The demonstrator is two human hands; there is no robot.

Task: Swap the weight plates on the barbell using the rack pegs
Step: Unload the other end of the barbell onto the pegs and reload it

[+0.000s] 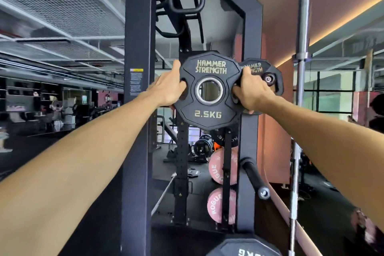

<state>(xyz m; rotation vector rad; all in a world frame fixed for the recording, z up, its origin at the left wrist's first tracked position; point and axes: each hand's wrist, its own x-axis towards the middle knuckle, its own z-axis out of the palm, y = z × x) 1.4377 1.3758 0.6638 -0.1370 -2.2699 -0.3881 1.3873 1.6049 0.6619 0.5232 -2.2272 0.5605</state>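
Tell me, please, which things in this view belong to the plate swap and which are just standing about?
In the job:
2.5 kg plate, gripped by left hand and right hand
second plate on the upper rack peg
bare lower peg
upright barbell

Standing about:
pink Rogue plates
black plate at the bottom edge
warning label

Black 2.5 kg Hammer Strength plate (207, 89) was upright, face-on; a matching plate (259, 72) sat on the upper rack peg (268, 78) behind it.
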